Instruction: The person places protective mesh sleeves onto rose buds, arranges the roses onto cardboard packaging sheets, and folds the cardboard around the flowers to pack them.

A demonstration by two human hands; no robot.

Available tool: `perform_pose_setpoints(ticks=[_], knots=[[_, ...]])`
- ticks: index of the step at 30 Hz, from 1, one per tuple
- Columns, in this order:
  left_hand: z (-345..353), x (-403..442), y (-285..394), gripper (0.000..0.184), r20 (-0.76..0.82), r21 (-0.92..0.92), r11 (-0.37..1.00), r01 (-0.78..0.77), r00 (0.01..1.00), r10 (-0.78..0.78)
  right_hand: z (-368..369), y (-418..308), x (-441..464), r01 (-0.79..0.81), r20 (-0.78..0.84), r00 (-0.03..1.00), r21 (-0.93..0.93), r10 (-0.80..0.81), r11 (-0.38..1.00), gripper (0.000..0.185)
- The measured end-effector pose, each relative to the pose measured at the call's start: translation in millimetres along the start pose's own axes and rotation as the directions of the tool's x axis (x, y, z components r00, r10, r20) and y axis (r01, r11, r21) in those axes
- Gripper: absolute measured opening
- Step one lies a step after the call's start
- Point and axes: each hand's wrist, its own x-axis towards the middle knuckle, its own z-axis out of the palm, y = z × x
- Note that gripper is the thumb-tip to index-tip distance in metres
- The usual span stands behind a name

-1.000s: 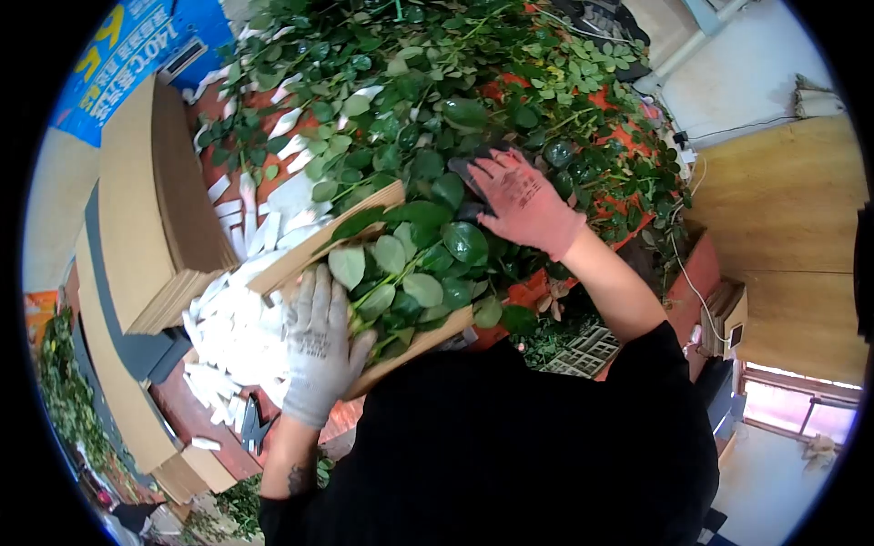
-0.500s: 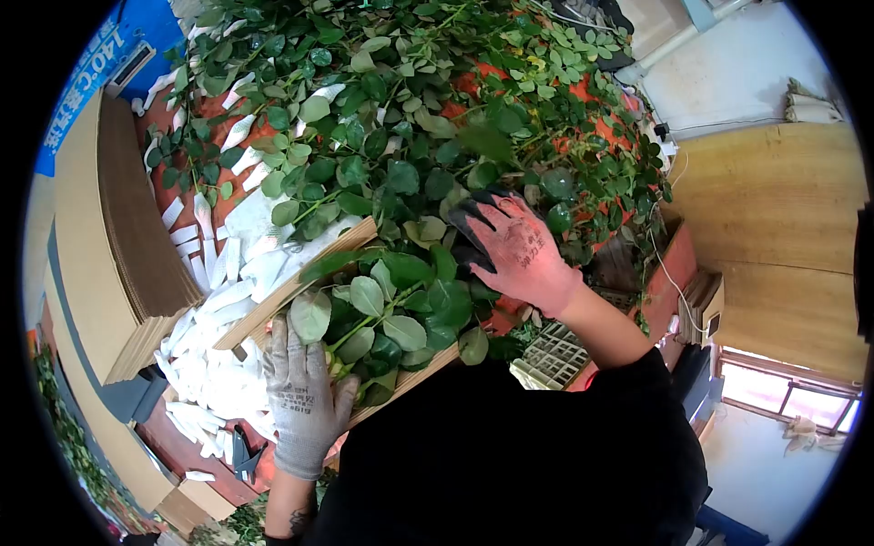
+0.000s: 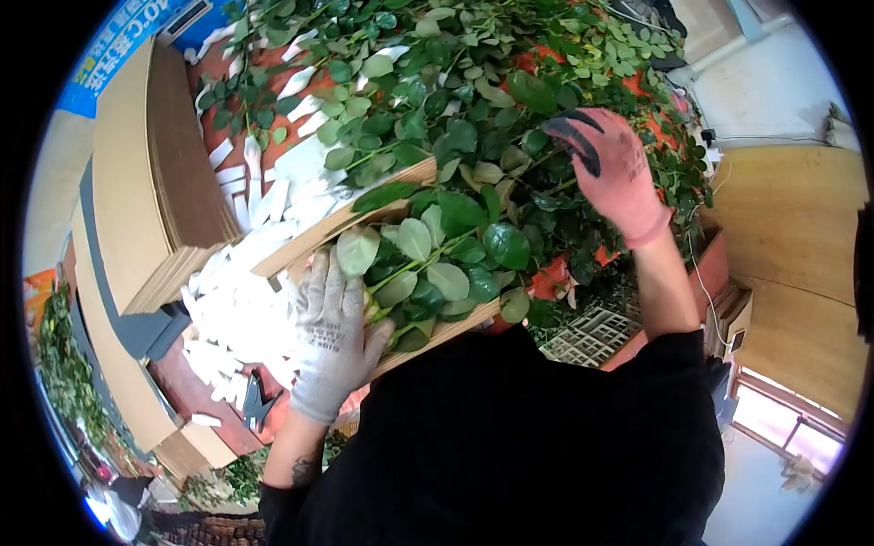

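Note:
My left hand (image 3: 332, 332), in a grey glove, lies with its fingers stretched out against the near end of a bundle of leafy stems (image 3: 437, 259). These stems, which look like rose stems, lie in a trough between two wooden boards (image 3: 346, 218). My right hand (image 3: 619, 168), in a pink glove with black fingers, is raised above the large heap of leafy stems (image 3: 455, 118). Its fingers are loosely curled and somewhat apart, with nothing visible between them. White sleeves (image 3: 237, 300) lie piled to the left of the trough.
A stack of flat cardboard (image 3: 137, 182) stands at the left. A dark stapler (image 3: 259, 403) lies near the pile of white sleeves. A pale plastic grid crate (image 3: 592, 337) sits below my right forearm. A white cable (image 3: 696, 273) hangs at the right.
My right hand has lifted off the leaves and moved right and up, its fingers curling. My left hand stays at the bundle's end. The whole view has shifted slightly.

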Motion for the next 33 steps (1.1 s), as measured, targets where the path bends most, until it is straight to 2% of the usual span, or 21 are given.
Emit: perform_pose_setpoints(ticks=[2, 3, 5, 6, 8, 10, 12, 14, 16, 18, 20, 21, 23, 24, 26, 28, 29, 30, 33], knots=[[2.8, -0.4, -0.3, 0.072, 0.005, 0.009, 1.0, 0.002, 1.0, -0.002, -3.7, 6.1, 11.1, 0.059, 0.159, 0.985, 0.04, -0.065, 0.997, 0.041], [2.7, -0.8, 0.3, 0.071, -0.003, 0.006, 1.0, -0.001, 1.0, 0.001, 1.4, 12.8, 13.3, 0.055, 0.163, 0.985, 0.038, -0.061, 0.998, 0.041], [3.4, -0.9, -0.1, 0.071, -0.016, 0.005, 1.0, 0.002, 1.0, -0.002, 21.8, 25.7, 13.8, 0.209, 0.243, 0.953, -0.097, -0.18, 0.973, 0.034], [4.4, -1.7, -1.1, 0.07, -0.027, 0.0, 1.0, -0.007, 1.0, 0.007, 27.8, 27.8, 11.6, 0.217, 0.243, 0.951, -0.095, -0.189, 0.972, 0.034], [4.5, -2.7, -2.5, 0.069, -0.037, -0.005, 1.0, -0.006, 0.999, 0.006, 38.2, 34.9, 5.5, 0.322, 0.284, 0.924, -0.22, -0.255, 0.921, 0.038], [3.3, -1.0, -1.4, 0.066, -0.037, -0.005, 1.0, -0.006, 0.999, 0.006, 43.6, 37.6, 4.3, 0.324, 0.298, 0.919, -0.19, -0.26, 0.927, 0.041], [3.0, -1.3, -2.1, 0.069, -0.012, 0.009, 1.0, 0.003, 1.0, -0.003, 33.5, 28.7, 8.5, 0.201, 0.316, 0.936, -0.124, -0.153, 0.972, 0.038], [2.1, -2.6, -2.5, 0.073, 0.015, 0.028, 0.999, 0.023, 1.0, -0.023, 20.7, 18.8, 8.2, 0.218, 0.283, 0.942, -0.105, -0.181, 0.97, 0.035], [0.5, -2.3, -2.1, 0.073, 0.047, 0.041, 0.999, 0.024, 0.999, -0.026, 11.5, 15.8, 2.8, 0.242, 0.13, 0.967, -0.194, -0.219, 0.951, 0.032], [0.9, -2.6, -2.5, 0.073, 0.024, 0.03, 0.999, 0.022, 0.999, -0.022, 4.3, 4.9, -6.0, 0.249, 0.107, 0.967, -0.221, -0.23, 0.943, 0.03], [0.1, -1.5, -1.0, 0.072, 0.007, 0.013, 1.0, 0.012, 1.0, -0.012, 1.2, -7.0, -13.3, 0.131, 0.334, 0.942, -0.333, -0.013, 0.934, 0.028], [0.0, -0.7, -0.7, 0.072, 0.006, 0.01, 1.0, 0.01, 1.0, -0.01, 17.1, 8.4, -29.6, 0.156, 0.257, 0.962, -0.251, -0.09, 0.955, 0.034], [0.4, 0.4, 0.6, 0.061, -0.052, -0.06, 0.998, 0.013, 0.998, -0.016, 33.4, 9.2, -37.0, 0.136, 0.221, 0.972, -0.221, -0.086, 0.966, 0.034], [1.2, 1.3, -0.2, 0.061, -0.066, -0.072, 0.997, -0.02, 0.998, 0.015, 36.2, 10.5, -38.8, 0.111, 0.175, 0.982, -0.204, -0.076, 0.973, 0.034], [3.4, -0.5, -1.7, 0.062, -0.009, -0.026, 1.0, 0.012, 1.0, -0.012, 41.8, 8.6, -39.7, 0.079, 0.166, 0.985, -0.183, -0.048, 0.98, 0.033], [1.9, -0.4, 1.5, 0.063, 0.014, 0.015, 0.999, 0.028, 0.999, -0.029, 42.0, 7.6, -36.8, 0.032, 0.225, 0.974, -0.144, 0.001, 0.989, 0.033], [3.3, -2.5, -0.6, 0.071, 0.049, 0.022, 0.999, 0.039, 0.998, -0.04, 39.0, 6.2, -33.3, 0.014, 0.267, 0.963, -0.162, 0.031, 0.987, 0.033], [3.4, -1.3, 0.5, 0.071, 0.046, 0.02, 1.0, 0.021, 0.999, -0.022, 37.9, 8.3, -34.3, 0.0, 0.262, 0.964, -0.175, 0.046, 0.985, 0.033], [2.8, -2.5, 1.3, 0.073, 0.044, 0.019, 0.999, 0.05, 0.998, -0.051, 35.6, 9.3, -37.2, 0.051, 0.144, 0.989, -0.22, -0.019, 0.974, 0.033]])
